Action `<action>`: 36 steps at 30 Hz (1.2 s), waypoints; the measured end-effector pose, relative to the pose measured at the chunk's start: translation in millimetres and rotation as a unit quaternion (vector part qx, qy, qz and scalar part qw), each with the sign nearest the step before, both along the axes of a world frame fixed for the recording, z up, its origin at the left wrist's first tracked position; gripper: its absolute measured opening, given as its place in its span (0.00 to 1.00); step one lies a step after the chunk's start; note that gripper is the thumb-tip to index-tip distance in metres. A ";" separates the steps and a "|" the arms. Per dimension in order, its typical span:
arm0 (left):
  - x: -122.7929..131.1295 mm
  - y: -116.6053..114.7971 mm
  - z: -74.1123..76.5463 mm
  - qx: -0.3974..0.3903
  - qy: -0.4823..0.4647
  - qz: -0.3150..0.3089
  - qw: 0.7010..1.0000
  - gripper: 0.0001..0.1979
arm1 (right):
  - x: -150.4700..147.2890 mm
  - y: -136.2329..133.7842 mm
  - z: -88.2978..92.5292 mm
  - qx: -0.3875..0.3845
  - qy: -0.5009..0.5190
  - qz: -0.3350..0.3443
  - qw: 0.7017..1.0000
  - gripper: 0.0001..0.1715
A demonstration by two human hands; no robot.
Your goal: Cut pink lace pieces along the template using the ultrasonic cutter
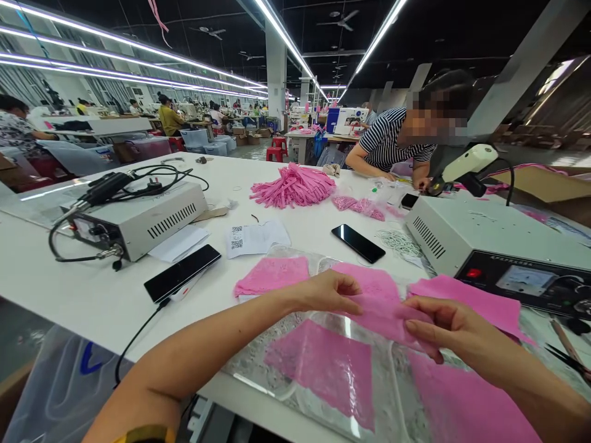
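Observation:
A piece of pink fabric [385, 312] is stretched between my two hands above the glossy clear sheet [318, 375]. My left hand [330, 292] pinches its left edge between thumb and fingers. On the opposite side, my right hand [446, 326] grips the other end, thumb on top. Behind it lies another pink fabric piece [367, 277], partly covered by what I hold. More pink pieces surround my hands: one at back left [272, 274], one at right [466, 301], one at front right [466, 400], and one at front [335, 369] showing through the clear sheet.
Two grey machine boxes [148, 218] [521, 231] flank the work area. Two phones [182, 272] [357, 243] lie on the white table [92, 289]. Farther back are a heap of pink strips [293, 186] and bagged pink pieces [360, 207]. Scissors [567, 360] lie at right. A co-worker [392, 135] leans over the far side.

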State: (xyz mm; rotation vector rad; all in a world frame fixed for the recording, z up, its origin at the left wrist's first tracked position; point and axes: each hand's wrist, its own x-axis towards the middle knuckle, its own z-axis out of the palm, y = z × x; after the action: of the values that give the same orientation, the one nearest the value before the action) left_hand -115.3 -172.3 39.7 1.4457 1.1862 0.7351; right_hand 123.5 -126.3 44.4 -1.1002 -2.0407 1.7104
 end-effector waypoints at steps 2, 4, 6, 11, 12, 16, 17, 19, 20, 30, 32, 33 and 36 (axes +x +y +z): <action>13.2 -8.9 5.3 0.055 0.025 0.035 0.998 0.19 | -0.5 -2.4 4.1 0.004 0.001 -0.031 1.000 0.27; 29.6 -19.2 9.5 0.119 0.058 0.046 0.990 0.31 | -3.3 -5.3 7.4 0.006 0.009 -0.045 0.999 0.32; 44.4 -27.6 10.5 0.176 0.081 0.038 0.980 0.36 | -8.5 -8.8 10.1 0.008 0.021 -0.030 0.999 0.32; 59.2 -32.8 -0.2 0.032 -0.116 0.003 0.993 0.06 | -24.2 -17.1 16.3 0.027 0.057 0.008 0.998 0.32; 58.4 -32.7 -3.3 0.000 -0.146 0.000 0.989 0.05 | -25.6 -17.8 16.9 0.026 0.064 0.015 0.998 0.32; 47.5 -34.1 -13.0 -0.081 -0.178 0.028 0.980 0.07 | -21.2 -15.6 12.3 0.038 0.094 -0.014 0.995 0.32; 44.2 -34.8 -14.0 -0.103 -0.188 0.037 0.976 0.08 | -18.1 -15.0 9.2 0.045 0.102 -0.039 0.993 0.30; 38.6 -36.1 -13.4 -0.140 -0.223 0.058 0.963 0.13 | -11.4 -15.9 1.6 0.052 0.105 -0.075 0.990 0.26; 36.6 -36.6 -12.1 -0.164 -0.253 0.078 0.950 0.14 | -8.3 -18.1 -2.1 0.057 0.097 -0.078 0.991 0.23; 43.1 -40.0 6.7 -0.249 -0.364 0.281 0.853 0.14 | -20.5 -70.9 -35.6 0.420 0.017 -0.016 0.907 0.07; 49.9 -42.1 12.4 -0.238 -0.379 0.335 0.829 0.15 | -31.0 -76.0 -48.0 0.530 0.048 -0.058 0.844 0.13; 53.4 -43.5 14.9 -0.235 -0.390 0.364 0.813 0.15 | -35.9 -77.0 -52.9 0.564 0.061 -0.076 0.820 0.14; 59.8 -49.1 17.4 -0.227 -0.426 0.415 0.771 0.14 | -45.0 -75.0 -55.8 0.591 0.093 -0.095 0.796 0.08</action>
State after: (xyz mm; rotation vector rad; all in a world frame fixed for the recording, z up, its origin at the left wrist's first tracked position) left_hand -55.5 -221.4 57.1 0.0182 1.0931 1.3851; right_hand 78.5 -201.3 -11.3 -0.5845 -2.1256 0.1879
